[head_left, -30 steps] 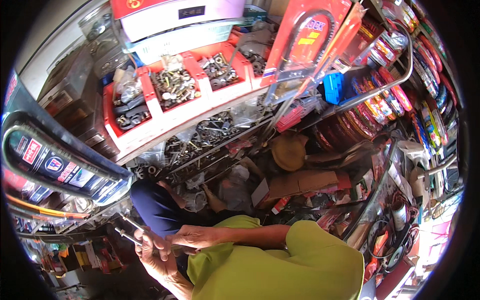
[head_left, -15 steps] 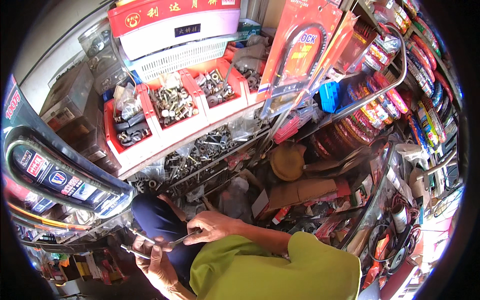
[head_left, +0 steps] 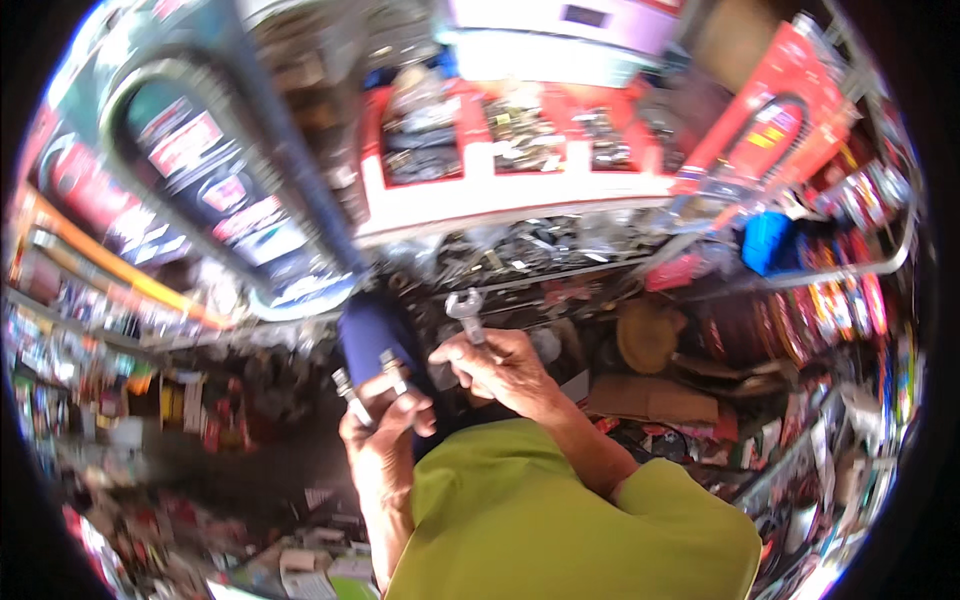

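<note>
Gripping a wrench (head_left: 466,312), right hand (head_left: 500,365); left hand (head_left: 380,435) fingers pinch 2 metal tools (head_left: 370,385).

Red blister card (head_left: 775,120) holding a black U-lock: up and right of the right hand (head_left: 500,365). Pale lilac box (head_left: 570,20): directly above, top edge. Red-and-white rectangular labels (head_left: 185,140) on black tyres (head_left: 210,190): up and left of the left hand (head_left: 380,435). Blue packet (head_left: 768,243): far right.
</note>
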A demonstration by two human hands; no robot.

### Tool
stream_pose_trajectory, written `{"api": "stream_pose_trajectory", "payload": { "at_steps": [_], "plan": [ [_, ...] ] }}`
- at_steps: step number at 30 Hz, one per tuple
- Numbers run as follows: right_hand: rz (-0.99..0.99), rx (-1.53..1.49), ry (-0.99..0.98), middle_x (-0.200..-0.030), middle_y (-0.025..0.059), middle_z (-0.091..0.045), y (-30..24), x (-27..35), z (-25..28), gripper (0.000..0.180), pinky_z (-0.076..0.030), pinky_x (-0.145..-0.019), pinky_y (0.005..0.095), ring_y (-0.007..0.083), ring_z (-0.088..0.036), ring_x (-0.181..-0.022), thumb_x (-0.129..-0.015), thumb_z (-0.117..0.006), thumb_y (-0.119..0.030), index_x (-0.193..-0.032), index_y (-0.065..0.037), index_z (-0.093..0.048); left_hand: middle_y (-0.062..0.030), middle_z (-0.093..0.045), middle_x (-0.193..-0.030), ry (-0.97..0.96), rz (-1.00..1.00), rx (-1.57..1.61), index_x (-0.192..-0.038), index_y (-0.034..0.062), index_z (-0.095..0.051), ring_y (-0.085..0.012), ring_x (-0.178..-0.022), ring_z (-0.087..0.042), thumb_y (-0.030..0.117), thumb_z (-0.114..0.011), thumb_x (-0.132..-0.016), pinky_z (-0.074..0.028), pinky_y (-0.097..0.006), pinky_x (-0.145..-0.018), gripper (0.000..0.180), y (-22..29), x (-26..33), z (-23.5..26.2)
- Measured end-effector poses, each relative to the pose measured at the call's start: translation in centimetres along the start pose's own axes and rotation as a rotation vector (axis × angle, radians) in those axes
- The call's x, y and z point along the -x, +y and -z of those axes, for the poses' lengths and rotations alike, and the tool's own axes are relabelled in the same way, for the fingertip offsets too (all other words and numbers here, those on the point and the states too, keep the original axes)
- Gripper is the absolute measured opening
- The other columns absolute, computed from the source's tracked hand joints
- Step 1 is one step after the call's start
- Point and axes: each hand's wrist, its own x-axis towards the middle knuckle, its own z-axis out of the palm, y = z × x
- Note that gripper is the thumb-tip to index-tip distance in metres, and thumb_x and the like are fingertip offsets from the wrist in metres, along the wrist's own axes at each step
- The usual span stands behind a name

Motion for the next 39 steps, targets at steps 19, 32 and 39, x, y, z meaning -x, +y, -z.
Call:
{"api": "stream_pose_trajectory", "payload": {
  "at_steps": [19,32,39],
  "plan": [
    [-0.208,-0.312,0.013,-0.057,-0.0048,-0.046,0.5,-1.3,-2.6,0.016,-0.028,-0.04,0.0204,0.0025,-0.034,-0.042,-0.091,-0.058,-0.015,-0.098,0.0,-0.062,-0.013,-0.065,-0.076,-0.047,-0.063,0.0,-0.102,-0.0047,-0.062,-0.0183,-0.058,-0.06,0.005,-0.07,-0.08,-0.048,-0.027,-0.052,0.025,-0.5,0.1,0.7],
    [-0.241,-0.321,-0.042,-0.061,-0.0032,-0.046,-0.1,-1.2,-1.8,0.029,-0.025,-0.043,0.0193,0.0016,-0.032,-0.047,-0.097,-0.053,-0.03,-0.099,-0.003,-0.064,-0.0144,-0.064,-0.075,-0.023,-0.106,0.001,-0.099,-0.0052,-0.06,-0.0192,-0.053,-0.057,0.008,-0.067,-0.083,-0.049,-0.032,-0.057,0.022,0.3,-0.1,0.9],
    [0.26,0.452,-0.012,-0.064,0.0021,-0.054,-3.1,-0.5,-1.1,0.026,-0.037,-0.051,0.0244,0.0083,-0.046,-0.056,-0.094,-0.056,-0.02,-0.093,0.004,-0.066,-0.0134,-0.065,-0.073,0.035,-0.051,0.13,-0.095,-0.0026,-0.065,-0.0211,-0.058,-0.06,0.009,-0.07,-0.08,-0.049,-0.03,-0.058,0.02,-0.2,0.2,1.1]
  ]
}}
